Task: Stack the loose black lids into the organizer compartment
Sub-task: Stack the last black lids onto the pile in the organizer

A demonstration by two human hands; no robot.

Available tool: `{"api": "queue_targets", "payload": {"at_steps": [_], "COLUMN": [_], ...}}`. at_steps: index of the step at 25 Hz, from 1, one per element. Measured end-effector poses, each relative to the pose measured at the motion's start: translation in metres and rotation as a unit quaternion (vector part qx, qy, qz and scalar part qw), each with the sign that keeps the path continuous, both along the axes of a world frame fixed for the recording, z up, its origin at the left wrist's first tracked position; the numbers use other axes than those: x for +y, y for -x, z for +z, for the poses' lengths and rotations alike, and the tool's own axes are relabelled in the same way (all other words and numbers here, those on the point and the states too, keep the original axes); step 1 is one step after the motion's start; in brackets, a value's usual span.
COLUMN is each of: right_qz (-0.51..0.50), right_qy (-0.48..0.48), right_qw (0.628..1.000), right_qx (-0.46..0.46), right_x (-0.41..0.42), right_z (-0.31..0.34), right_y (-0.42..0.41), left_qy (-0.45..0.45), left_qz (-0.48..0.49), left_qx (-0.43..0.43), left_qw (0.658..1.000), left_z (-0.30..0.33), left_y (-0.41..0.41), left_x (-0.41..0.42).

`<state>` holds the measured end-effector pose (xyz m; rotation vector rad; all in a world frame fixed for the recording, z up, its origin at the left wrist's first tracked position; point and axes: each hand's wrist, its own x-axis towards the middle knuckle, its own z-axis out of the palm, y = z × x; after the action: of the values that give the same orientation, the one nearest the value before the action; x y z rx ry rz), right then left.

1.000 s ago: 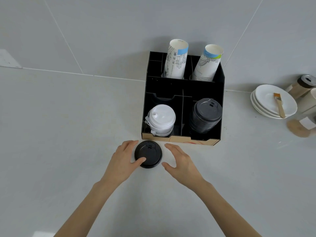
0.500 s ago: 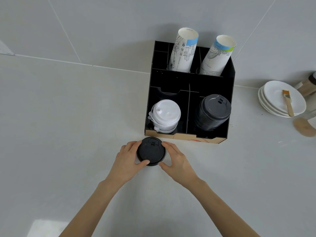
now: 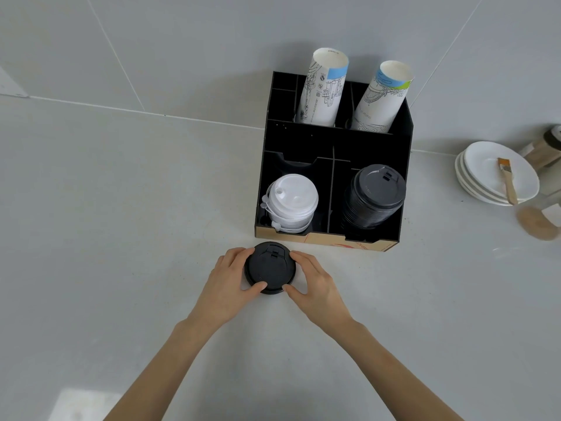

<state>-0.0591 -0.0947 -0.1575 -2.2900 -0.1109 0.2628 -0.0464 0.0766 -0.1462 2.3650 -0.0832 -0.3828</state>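
Both hands clasp one loose black lid on the counter: left hand grips its left rim, right hand its right. Whether it is lifted is unclear. Behind stands the organizer, its right front compartment holding a black lid stack.

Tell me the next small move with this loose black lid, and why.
Probably lift it straight up off the counter. Both hands, left hand and right hand, already pinch the loose black lid at its rim, and it lies flat before the organizer, whose front right compartment holds the black lid stack.
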Motion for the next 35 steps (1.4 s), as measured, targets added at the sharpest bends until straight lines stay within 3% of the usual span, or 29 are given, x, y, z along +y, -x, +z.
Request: {"api": "queue_targets", "payload": {"at_steps": [24, 35], "right_qz": [-0.098, -0.145], "right_qy": [-0.027, -0.023], "right_qw": [0.98, 0.974], "right_qx": [-0.171, -0.17], "right_x": [-0.085, -0.119], "right_z": [0.077, 0.092], "right_y": [-0.002, -0.029], "left_qy": [0.05, 0.052], "left_qz": [-0.106, -0.136], "left_qx": [-0.131, -0.142], "left_qw": [0.984, 0.979], "left_z": [0.077, 0.09], "left_y": [-0.034, -0.072], "left_x": [-0.078, -0.121]}}
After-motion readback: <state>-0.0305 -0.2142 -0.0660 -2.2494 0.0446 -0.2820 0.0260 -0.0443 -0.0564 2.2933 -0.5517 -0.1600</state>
